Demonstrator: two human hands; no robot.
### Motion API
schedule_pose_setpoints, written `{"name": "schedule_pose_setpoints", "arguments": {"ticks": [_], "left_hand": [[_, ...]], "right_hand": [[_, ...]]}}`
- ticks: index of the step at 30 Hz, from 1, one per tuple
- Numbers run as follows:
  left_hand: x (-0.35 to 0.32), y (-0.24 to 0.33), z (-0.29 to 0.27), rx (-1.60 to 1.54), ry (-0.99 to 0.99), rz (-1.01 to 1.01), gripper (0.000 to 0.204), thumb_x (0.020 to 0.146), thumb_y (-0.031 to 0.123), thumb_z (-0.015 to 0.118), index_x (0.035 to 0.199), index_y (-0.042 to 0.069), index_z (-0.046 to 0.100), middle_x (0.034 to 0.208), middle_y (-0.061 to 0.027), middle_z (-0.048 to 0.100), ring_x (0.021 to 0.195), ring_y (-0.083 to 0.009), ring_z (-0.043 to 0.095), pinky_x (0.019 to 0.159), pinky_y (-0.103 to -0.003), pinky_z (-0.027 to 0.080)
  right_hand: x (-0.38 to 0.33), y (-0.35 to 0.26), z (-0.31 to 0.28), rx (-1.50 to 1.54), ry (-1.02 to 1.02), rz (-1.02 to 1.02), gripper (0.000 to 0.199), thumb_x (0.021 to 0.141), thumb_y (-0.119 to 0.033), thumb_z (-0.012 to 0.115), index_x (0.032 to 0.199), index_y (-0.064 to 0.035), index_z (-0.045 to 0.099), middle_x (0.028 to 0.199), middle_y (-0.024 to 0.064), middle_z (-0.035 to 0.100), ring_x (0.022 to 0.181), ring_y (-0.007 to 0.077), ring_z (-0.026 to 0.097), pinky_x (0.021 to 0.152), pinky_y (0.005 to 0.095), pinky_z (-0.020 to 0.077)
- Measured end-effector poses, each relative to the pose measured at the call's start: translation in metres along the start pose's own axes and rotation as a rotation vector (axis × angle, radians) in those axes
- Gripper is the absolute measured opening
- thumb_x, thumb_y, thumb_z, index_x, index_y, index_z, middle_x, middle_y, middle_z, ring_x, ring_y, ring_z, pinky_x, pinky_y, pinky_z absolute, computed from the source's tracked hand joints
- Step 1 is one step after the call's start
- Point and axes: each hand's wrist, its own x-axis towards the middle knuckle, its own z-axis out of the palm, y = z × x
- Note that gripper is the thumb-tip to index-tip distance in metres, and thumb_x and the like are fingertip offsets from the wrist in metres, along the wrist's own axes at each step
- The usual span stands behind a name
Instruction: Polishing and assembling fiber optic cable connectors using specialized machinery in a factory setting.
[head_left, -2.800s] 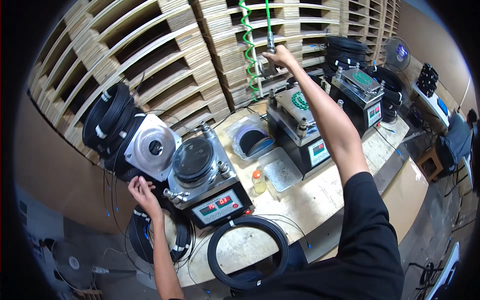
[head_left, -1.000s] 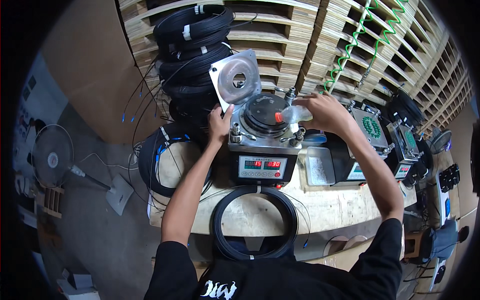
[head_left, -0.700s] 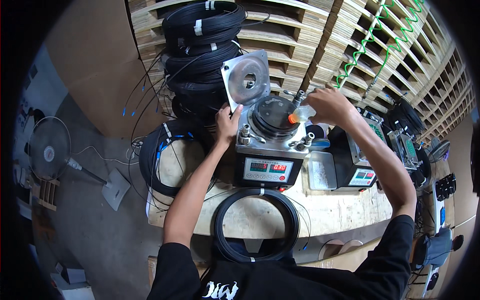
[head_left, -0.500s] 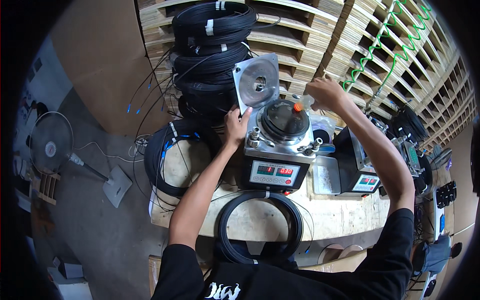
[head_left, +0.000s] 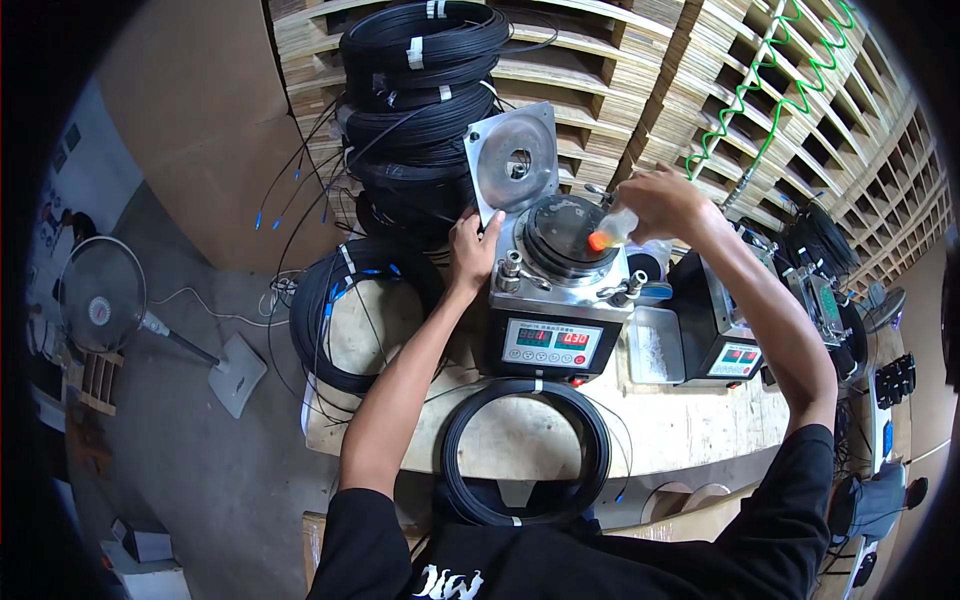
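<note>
My right hand point(head_left: 662, 203) grips a small clear squeeze bottle point(head_left: 619, 226) with an orange tip. The bottle is tilted, its tip low over the right part of a dark round disc point(head_left: 565, 228) with light spots on it. That disc tops a polishing machine point(head_left: 552, 346) with red and green digits on its front panel. Beside it, my left hand point(head_left: 473, 246) is closed on the lower left corner of a square metal plate point(head_left: 492, 140), which stands tilted up behind the disc and has a round recess with a hole in the middle.
A stack of black cable coils point(head_left: 425, 130) rises behind on the left. One coil point(head_left: 318, 345) lies left of the machine, another point(head_left: 457, 475) at the table's front edge. To the right are a shallow tray point(head_left: 656, 345) and a second machine point(head_left: 705, 330). Wooden pallets point(head_left: 570, 75) stand behind.
My right hand has brought the bottle nearer to me, and its orange tip now sits closer to the disc's near right edge. My left hand stays on the plate.
</note>
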Motion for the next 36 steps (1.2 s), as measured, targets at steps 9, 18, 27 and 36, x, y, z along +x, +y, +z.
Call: {"name": "schedule_pose_setpoints", "arguments": {"ticks": [9, 18, 27, 36], "left_hand": [[-0.002, -0.001, 0.006, 0.02, 0.015, 0.111, 0.037, 0.097, 0.031, 0.066, 0.089, -0.005, 0.068, 0.087, -0.0189, 0.07, 0.079, -0.0358, 0.067, 0.071, -0.042, 0.049], [0.0, -0.009, 0.006, 0.031, -0.013, 0.03, 0.036, 0.096, 0.029, 0.068, 0.084, -0.006, 0.068, 0.081, -0.0207, 0.067, 0.075, -0.0372, 0.067, 0.067, -0.044, 0.047], [-0.001, 0.0, 0.004, 0.083, -0.06, -0.028, 0.046, 0.099, 0.038, 0.066, 0.088, -0.007, 0.067, 0.076, -0.012, 0.069, 0.07, -0.0141, 0.056, 0.067, -0.034, 0.047], [0.0, -0.005, 0.0, 0.112, -0.076, -0.082, 0.043, 0.098, 0.034, 0.066, 0.089, -0.008, 0.068, 0.079, -0.0214, 0.07, 0.07, -0.0281, 0.066, 0.069, -0.041, 0.049]], "right_hand": [[0.024, 0.044, 0.048, 0.109, 0.16, 0.142, 0.048, 0.068, -0.035, 0.085, 0.111, -0.0166, 0.074, 0.103, 0.0104, 0.074, 0.103, 0.0316, 0.07, 0.089, 0.0506, 0.051], [-0.102, 0.027, 0.162, 1.4, 0.415, 0.152, 0.067, 0.091, -0.028, 0.075, 0.148, -0.0088, 0.045, 0.144, 0.0109, 0.052, 0.133, 0.024, 0.048, 0.109, 0.0368, 0.0403], [-0.12, -0.074, 0.311, 1.427, 0.822, 0.503, 0.081, 0.077, -0.013, 0.081, 0.147, -0.0069, 0.041, 0.119, 0.0152, 0.063, 0.109, 0.023, 0.063, 0.094, 0.0379, 0.0507], [-0.106, -0.112, 0.327, 0.897, 0.528, 0.634, 0.082, 0.068, -0.034, 0.088, 0.138, -0.0169, 0.047, 0.127, 0.0062, 0.065, 0.128, 0.0385, 0.045, 0.101, 0.0714, 0.0267]]}}
